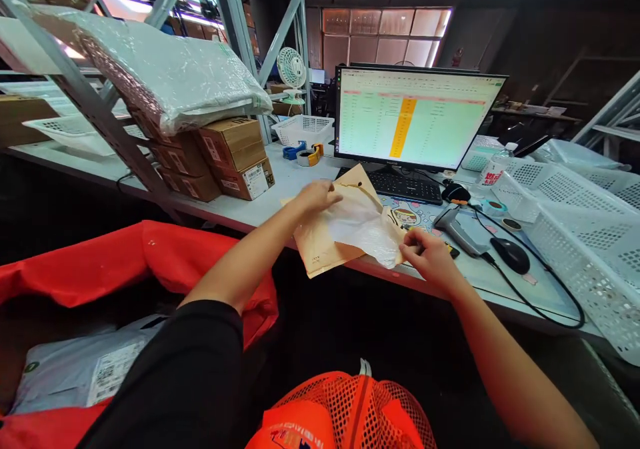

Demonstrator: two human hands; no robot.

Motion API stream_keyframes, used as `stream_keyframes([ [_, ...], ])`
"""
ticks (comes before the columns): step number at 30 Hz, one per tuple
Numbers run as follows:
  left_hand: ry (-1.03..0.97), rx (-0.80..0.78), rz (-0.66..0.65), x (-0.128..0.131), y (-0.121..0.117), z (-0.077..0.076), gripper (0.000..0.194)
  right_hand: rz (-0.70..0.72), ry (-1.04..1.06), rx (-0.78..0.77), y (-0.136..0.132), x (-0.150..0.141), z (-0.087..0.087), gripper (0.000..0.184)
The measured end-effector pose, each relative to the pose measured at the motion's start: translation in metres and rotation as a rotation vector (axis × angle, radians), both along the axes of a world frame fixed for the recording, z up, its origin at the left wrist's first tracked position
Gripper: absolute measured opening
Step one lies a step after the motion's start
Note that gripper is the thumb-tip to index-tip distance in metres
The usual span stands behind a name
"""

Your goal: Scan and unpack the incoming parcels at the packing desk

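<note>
A kraft padded envelope point(320, 252) is lying across the near edge of the counter point(280, 182), overhanging it slightly, with a crumpled sheet of translucent plastic film point(363, 226) bunching over its middle. The left hand point(315, 197) is resting palm-down on the envelope, its grip released and its fingers lying loosely over the paper and film. The right hand point(430, 257) is touching the envelope's right corner with curled fingers point(410, 239), but I cannot tell whether that grip is clenched on it.

Just beyond, a cartoon-printed desk mat point(407, 217) is lying under a black keyboard point(400, 186), and a monitor point(410, 119) is showing a green spreadsheet with an orange column. To the right, a grey handheld barcode scanner point(460, 229) and a black corded mouse point(510, 256) are sitting on the counter, beside stacked white perforated plastic baskets point(590, 236). Far left, brown cardboard boxes point(235, 159) are sitting beneath a bubble-wrapped parcel point(165, 69). Near left, a red fabric bag point(100, 262) is holding a grey plastic mailer point(85, 369), partly hidden behind the person's black sleeve point(175, 369). The dim room is opening onto a far window point(383, 42); the labels and screen text are too small to read.
</note>
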State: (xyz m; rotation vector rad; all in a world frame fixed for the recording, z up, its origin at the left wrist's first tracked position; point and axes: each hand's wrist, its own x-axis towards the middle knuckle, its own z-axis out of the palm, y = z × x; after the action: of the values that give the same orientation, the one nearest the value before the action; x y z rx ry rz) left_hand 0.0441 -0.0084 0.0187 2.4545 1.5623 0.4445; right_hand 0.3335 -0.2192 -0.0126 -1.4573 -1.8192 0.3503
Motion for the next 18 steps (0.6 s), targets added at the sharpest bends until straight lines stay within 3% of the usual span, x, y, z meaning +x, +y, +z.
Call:
stream_keyframes([
  [5,-0.057,-0.218,0.044,0.026,0.035,-0.024,0.096,0.071,0.06,-0.118,0.016,-0.003,-0.023,0.015],
  [10,-0.1,-0.468,0.069,0.036,0.049,-0.022,0.082,0.139,0.014,-0.213,0.02,0.005,-0.033,0.019],
  [12,-0.126,-0.578,0.038,0.038,0.041,-0.022,0.073,0.077,0.022,-0.101,0.025,0.008,-0.037,0.027],
  [14,-0.188,-0.638,-0.081,0.044,0.026,-0.025,0.069,0.018,0.036,0.05,0.034,0.009,-0.044,0.041],
  [16,-0.229,-0.595,-0.248,0.052,0.005,-0.03,0.073,0.005,0.058,0.125,0.046,0.005,-0.053,0.053],
  [18,-0.261,-0.485,-0.405,0.059,-0.022,-0.036,0.064,0.005,0.101,0.14,0.056,-0.001,-0.063,0.06],
])
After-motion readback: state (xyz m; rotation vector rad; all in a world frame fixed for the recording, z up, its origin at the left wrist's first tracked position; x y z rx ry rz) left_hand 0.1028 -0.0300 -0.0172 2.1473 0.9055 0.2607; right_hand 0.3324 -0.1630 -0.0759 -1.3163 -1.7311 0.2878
